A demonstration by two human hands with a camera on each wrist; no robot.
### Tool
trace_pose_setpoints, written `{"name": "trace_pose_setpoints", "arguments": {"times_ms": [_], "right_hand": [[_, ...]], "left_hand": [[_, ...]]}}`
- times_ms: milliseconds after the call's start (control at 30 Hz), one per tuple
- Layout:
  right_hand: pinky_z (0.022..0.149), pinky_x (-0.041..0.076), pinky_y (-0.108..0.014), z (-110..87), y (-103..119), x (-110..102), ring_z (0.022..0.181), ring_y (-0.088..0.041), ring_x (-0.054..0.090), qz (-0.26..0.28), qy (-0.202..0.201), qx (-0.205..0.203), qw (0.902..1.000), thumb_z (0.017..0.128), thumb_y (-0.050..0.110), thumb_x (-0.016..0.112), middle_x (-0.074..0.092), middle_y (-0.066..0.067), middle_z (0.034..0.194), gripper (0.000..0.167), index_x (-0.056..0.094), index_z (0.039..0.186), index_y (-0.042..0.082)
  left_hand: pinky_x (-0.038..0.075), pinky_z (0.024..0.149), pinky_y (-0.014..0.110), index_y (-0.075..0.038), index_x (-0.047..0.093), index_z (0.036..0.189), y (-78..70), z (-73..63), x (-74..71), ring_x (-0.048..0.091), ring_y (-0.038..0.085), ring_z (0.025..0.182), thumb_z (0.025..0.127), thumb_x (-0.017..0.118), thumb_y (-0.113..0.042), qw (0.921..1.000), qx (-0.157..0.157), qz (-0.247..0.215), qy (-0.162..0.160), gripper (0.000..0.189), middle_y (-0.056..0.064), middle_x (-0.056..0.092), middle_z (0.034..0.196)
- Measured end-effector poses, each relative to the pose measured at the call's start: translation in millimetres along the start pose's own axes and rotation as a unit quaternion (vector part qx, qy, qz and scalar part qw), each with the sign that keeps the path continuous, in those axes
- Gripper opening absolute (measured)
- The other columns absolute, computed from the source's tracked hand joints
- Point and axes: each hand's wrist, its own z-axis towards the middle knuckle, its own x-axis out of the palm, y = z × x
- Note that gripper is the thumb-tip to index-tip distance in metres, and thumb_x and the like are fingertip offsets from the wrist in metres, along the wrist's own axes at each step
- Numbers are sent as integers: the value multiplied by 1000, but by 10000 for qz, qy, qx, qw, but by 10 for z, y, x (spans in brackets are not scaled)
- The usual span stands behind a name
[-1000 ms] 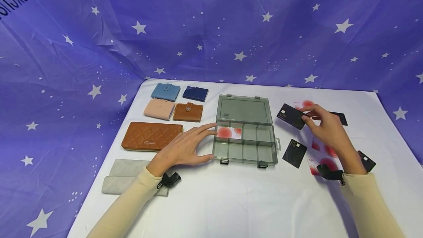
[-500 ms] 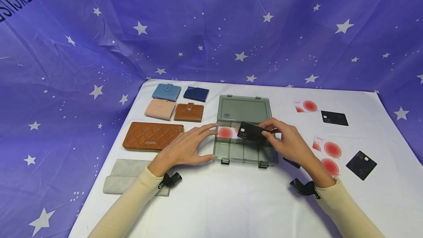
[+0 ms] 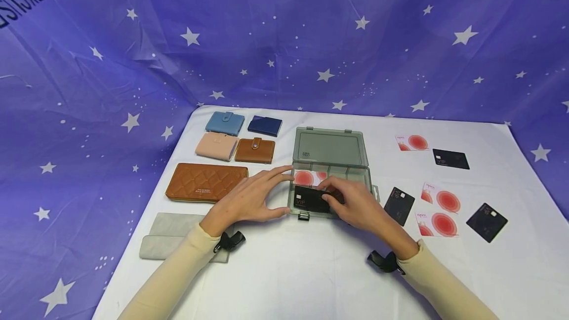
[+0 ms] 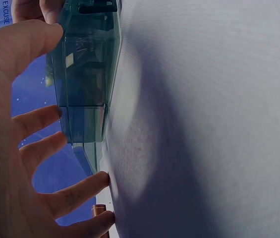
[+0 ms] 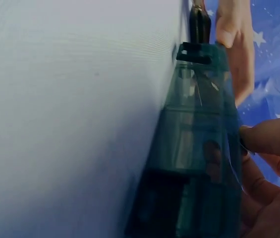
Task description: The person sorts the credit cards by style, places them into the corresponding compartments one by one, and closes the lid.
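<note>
A translucent grey-green compartment box [image 3: 330, 147] lies with its lid folded back at mid-table. My right hand [image 3: 359, 205] pinches a black VIP card [image 3: 308, 199] between thumb and fingers, low over the front-left compartments. Behind it a red-and-white card [image 3: 304, 178] lies in the back-left compartments. With fingers spread, my left hand [image 3: 250, 200] rests against the box's left side; in the left wrist view its thumb and some fingertips touch the box wall [image 4: 83, 74]. The right wrist view shows the right fingers [image 5: 271, 136] at the box's upper edge.
To the right lie more black cards [image 3: 486, 222] and red-and-white cards [image 3: 437, 224]. On the left are a brown quilted wallet [image 3: 204, 181], a grey wallet [image 3: 162, 246] partly under the left forearm, and small wallets [image 3: 254, 150] behind. A starry purple cloth [image 3: 284, 38] hangs at the back.
My right hand has carried the black VIP card leftward from the right of the box, then down and forward to its front-left compartments. The left hand stays at the box's side.
</note>
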Motion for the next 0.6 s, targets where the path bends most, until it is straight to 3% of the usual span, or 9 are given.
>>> {"name": "trace_pose_setpoints", "arguments": {"times_ms": [267, 433, 600], "right_hand": [[69, 52, -30, 28, 35, 83, 75, -1, 64, -595, 74, 0, 9982, 97, 15, 81, 76, 12, 95, 21, 78, 117, 22], [68, 57, -37, 6, 41, 101, 82, -12, 74, -1300, -37, -297, 9911, 97, 15, 81, 80, 5, 103, 22, 80, 119, 21], [55, 53, -40, -15, 75, 103, 76, -24, 75, -1868, -130, -389, 9815, 99, 17, 79, 79, 2, 100, 23, 81, 120, 25]], "left_hand": [[52, 108, 50, -28, 54, 157, 5, -4, 8, 55, 26, 143, 92, 72, -69, 10000, -50, 2, 35, 79, -11, 34, 174], [51, 109, 50, -29, 53, 158, 4, -5, 6, 55, 26, 143, 92, 71, -69, 10000, -38, 22, 32, 78, -11, 33, 174], [51, 108, 50, -30, 53, 158, 4, -7, 5, 55, 26, 143, 92, 71, -69, 10000, -58, 5, 34, 78, -12, 33, 174]]}}
